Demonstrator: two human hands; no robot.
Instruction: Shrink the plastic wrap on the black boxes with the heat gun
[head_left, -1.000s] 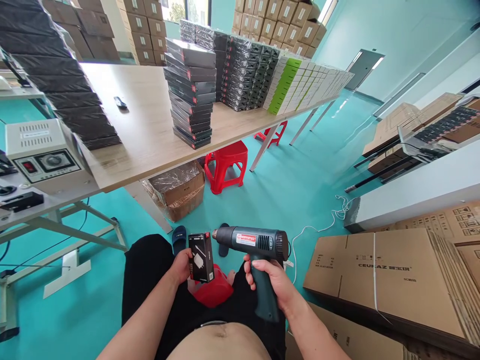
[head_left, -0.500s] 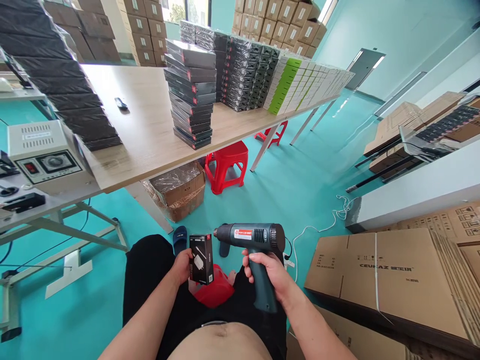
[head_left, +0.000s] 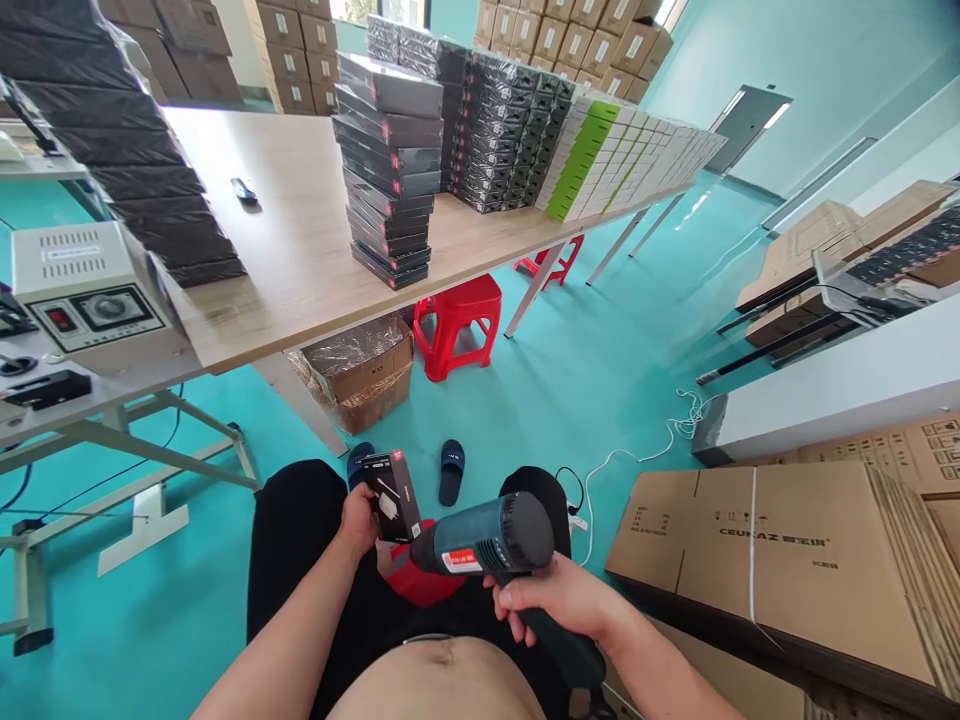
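My left hand (head_left: 361,518) grips a small black box (head_left: 393,500) by its left side. The box is tilted, and a white charger and cable are printed on its front. My right hand (head_left: 546,598) is wrapped round the handle of a dark green heat gun (head_left: 487,538) with a red and white label. The gun's nozzle points left, close to the lower right of the box; whether they touch I cannot tell. Below the box, between my legs, shows part of a red stool (head_left: 424,585).
A wooden table (head_left: 292,235) bears a leaning stack of black boxes (head_left: 394,180), wrapped black packs and white-green boxes. Beneath it stand a carton (head_left: 371,375) and a red stool (head_left: 459,320). Flat cartons (head_left: 750,560) lie at right; a white cable (head_left: 600,470) crosses the floor.
The heat gun has dropped lower, its nozzle moving down from the box's upper part to its lower right. The black box has tilted and shifted slightly left and up.
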